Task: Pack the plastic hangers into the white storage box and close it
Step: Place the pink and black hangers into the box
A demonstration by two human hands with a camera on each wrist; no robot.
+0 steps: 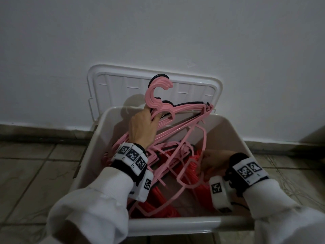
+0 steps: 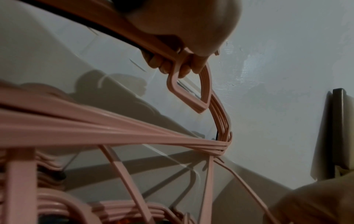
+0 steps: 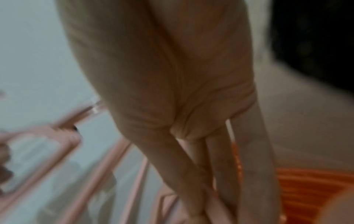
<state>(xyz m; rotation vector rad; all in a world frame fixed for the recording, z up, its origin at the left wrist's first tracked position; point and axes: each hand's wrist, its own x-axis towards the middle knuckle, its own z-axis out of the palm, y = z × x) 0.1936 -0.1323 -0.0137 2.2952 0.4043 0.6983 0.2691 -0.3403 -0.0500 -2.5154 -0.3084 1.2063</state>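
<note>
The left hand [image 1: 141, 127] is gripping a bunch of pink hangers [image 1: 175, 118] by their necks, half inside the white storage box [image 1: 175, 224]. The right hand [image 1: 215, 162] is reaching in with straight fingers. They look light, stiff and tangly.

One white storage box [image 1: 175, 224], one lid [image 1: 123, 80], two hands, two hanger colours (individual hangers uncountable).

Plain white wall [image 1: 158, 32] at the far side, dim light. Dark baseboard strip [image 1: 44, 132] runs along its foot. Floor [image 1: 26, 173] is beige tile with dark grout lines, worn-looking. Dark shadow at far right.
</note>
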